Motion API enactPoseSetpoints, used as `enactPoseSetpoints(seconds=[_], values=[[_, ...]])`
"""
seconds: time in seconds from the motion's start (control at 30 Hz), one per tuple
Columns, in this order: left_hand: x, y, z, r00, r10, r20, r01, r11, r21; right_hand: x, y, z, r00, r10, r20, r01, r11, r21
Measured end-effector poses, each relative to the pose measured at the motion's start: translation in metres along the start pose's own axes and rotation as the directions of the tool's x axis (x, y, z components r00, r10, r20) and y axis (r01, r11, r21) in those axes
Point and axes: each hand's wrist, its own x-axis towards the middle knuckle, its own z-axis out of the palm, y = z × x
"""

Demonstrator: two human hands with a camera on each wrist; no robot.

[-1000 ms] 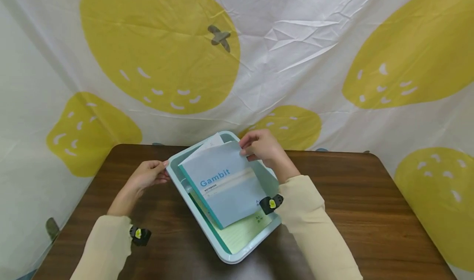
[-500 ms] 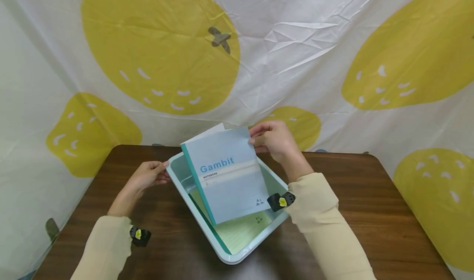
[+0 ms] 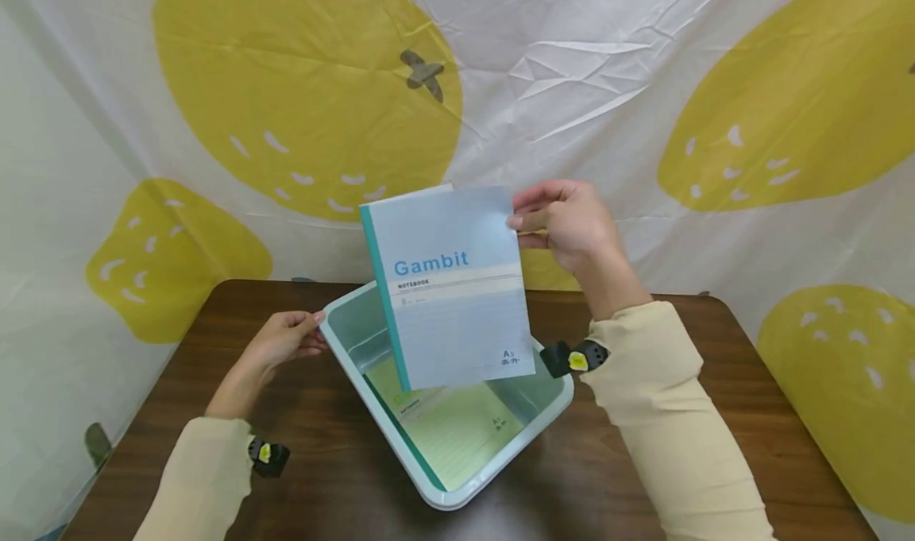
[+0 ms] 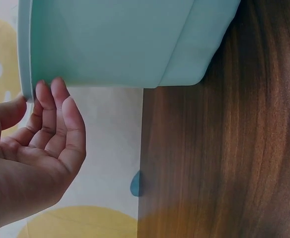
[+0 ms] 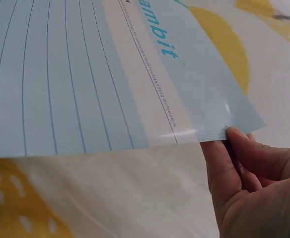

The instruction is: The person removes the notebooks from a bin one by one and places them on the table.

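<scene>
My right hand [image 3: 568,223] pinches a light blue notebook [image 3: 457,318] by its upper right edge, thumb in front and fingers behind. "Gambit" is printed on its cover, and a teal spine runs down its left side. A white paper corner shows behind its top. The notebook is held up over a pale green plastic basin [image 3: 389,446]. A yellow-green notebook [image 3: 465,438] lies inside, partly hidden by the blue one. At the basin's left corner my left hand [image 3: 286,338] pinches the rim; in the left wrist view its thumb and fingertips meet the rim [image 4: 26,59].
The basin stands on a dark brown wooden table [image 3: 307,446]. Behind the table hangs a white cloth [image 3: 557,120] with large yellow fruit prints. A black wrist camera [image 3: 268,455] sits on the left sleeve and another wrist camera [image 3: 575,358] on the right.
My right hand has lifted the blue notebook up and slightly right, out of the basin, uncovering more of the yellow-green notebook. My left hand has stayed at the rim.
</scene>
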Motion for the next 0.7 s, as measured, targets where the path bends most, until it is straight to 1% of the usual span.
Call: enactPoseSetpoints(seconds=[0.17, 0.23, 0.33, 0.4, 0.47, 0.6, 0.7], values=[[-0.002, 0.002, 0.001, 1.000, -0.002, -0.005, 0.002, 1.000, 0.018, -0.007, -0.037, -0.014, 0.993, -0.091, -0.070, 0.098, 0.990, 0.099], [-0.002, 0.002, 0.002, 1.000, -0.007, -0.006, 0.007, 1.000, 0.019, -0.009, -0.049, -0.024, 0.989, -0.118, -0.093, 0.131, 0.980, 0.149], [-0.003, 0.003, 0.002, 1.000, -0.007, -0.013, 0.008, 1.000, 0.025, -0.011, -0.061, -0.044, 0.984, -0.126, -0.127, 0.151, 0.965, 0.214], [-0.002, 0.003, 0.002, 1.000, -0.005, -0.015, 0.006, 1.000, 0.023, -0.012, -0.063, -0.060, 0.982, -0.124, -0.145, 0.156, 0.958, 0.240], [-0.002, 0.002, 0.002, 1.000, -0.001, -0.017, 0.001, 1.000, 0.024, -0.012, -0.062, -0.076, 0.981, -0.109, -0.160, 0.146, 0.958, 0.245], [-0.002, -0.001, 0.000, 1.000, 0.009, -0.014, -0.009, 1.000, 0.021, -0.013, -0.051, -0.110, 0.980, -0.080, -0.182, 0.121, 0.966, 0.228], [-0.003, -0.002, -0.001, 1.000, 0.013, -0.016, -0.012, 1.000, 0.021, -0.016, -0.039, -0.136, 0.975, -0.061, -0.213, 0.105, 0.973, 0.205]])
